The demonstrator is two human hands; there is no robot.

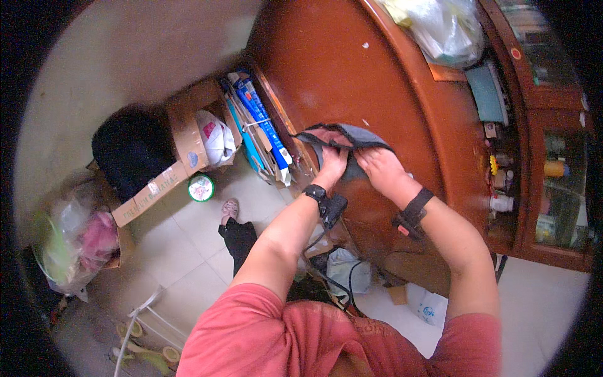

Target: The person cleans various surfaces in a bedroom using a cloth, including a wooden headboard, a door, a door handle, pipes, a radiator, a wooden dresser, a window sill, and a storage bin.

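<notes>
Both my hands are at a grey cloth item (362, 134) with black edging and a pinkish inner side, near the front edge of a reddish-brown wooden desk (348, 85). My left hand (333, 164) grips its near edge, the fingers partly tucked into the cloth. Just to the right, my right hand (380, 167) lies against the cloth with its fingertips hidden under the dark edging; whether it pinches the cloth is unclear. Black straps circle both wrists, and a small black device sits on the left one. Small white scraps lie on the desktop.
Flattened cardboard and blue packaging (256, 118) stand beside the desk at left. Further left are a cardboard box (160, 188), a round green-rimmed tub (201, 187) and filled plastic bags (89, 240). A shelf (523, 188) holds books and bottles at right. Black cables hang below my left wrist.
</notes>
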